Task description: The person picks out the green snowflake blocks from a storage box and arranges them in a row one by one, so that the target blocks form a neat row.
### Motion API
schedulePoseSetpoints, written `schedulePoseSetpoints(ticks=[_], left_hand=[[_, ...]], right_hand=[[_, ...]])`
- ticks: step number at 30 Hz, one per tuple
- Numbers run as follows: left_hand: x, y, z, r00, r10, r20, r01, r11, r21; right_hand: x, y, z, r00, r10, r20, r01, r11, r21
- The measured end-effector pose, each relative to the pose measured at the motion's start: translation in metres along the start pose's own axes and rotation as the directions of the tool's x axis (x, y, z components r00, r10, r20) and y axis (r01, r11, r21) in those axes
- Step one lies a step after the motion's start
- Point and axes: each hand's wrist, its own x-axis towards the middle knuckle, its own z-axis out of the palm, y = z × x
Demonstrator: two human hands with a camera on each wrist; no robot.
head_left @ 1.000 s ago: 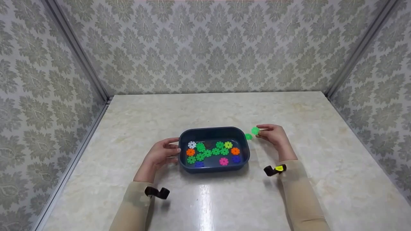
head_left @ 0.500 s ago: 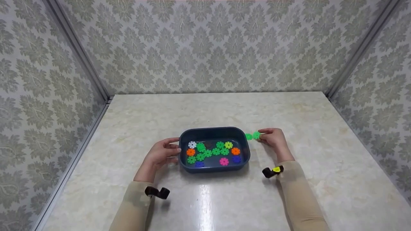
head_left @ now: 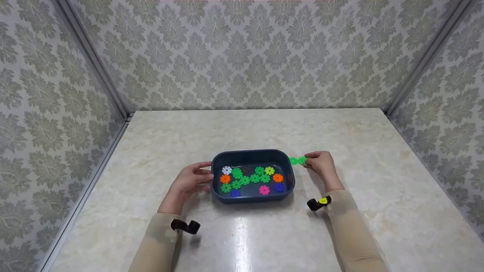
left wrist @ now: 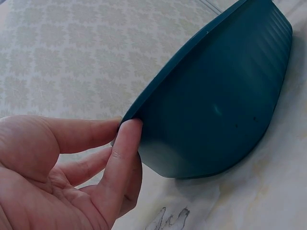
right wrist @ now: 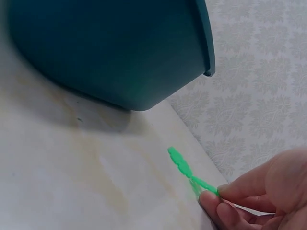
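Note:
A dark blue plastic tub (head_left: 252,198) stands on the table, with several notched, flower-shaped plastic discs on its floor. At its left end my left hand (head_left: 190,180) holds the rim between thumb and fingers; in the left wrist view the fingertips (left wrist: 129,128) meet the tub's edge. Beyond the right end, my right hand (head_left: 321,165) pinches a green notched disc (head_left: 301,161). A second green disc (right wrist: 180,162) adjoins it at an angle on the side toward the tub. The right wrist view does not show clearly whether the two are slotted together.
Inside the tub lie linked-looking green discs (head_left: 245,180), orange discs (head_left: 278,178), a pink disc (head_left: 264,190), a white disc (head_left: 226,170), a yellow-green disc (head_left: 269,170) and blue discs (head_left: 279,187). Patterned walls enclose the marbled table (head_left: 249,128).
My right hand has moved slightly down and toward the tub, bringing its green disc from above right to line up against the other green disc. The left hand and tub have stayed put.

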Motion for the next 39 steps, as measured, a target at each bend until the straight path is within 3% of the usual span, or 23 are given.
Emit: schedulePoseSetpoints(ticks=[25, 39], left_hand=[[0.0023, -0.0006, -0.0006, 1.000, -0.009, 0.000, 0.009, 1.000, 0.008], [0.0009, 0.0002, 0.0009, 1.000, -0.018, -0.017, 0.018, 1.000, 0.003]], right_hand=[[-0.0012, -0.0019, -0.0030, 0.999, 0.050, 0.010, -0.050, 0.999, 0.003], [-0.0022, -0.0079, -0.0092, 0.999, 0.037, 0.020, -0.037, 0.999, 0.010]])
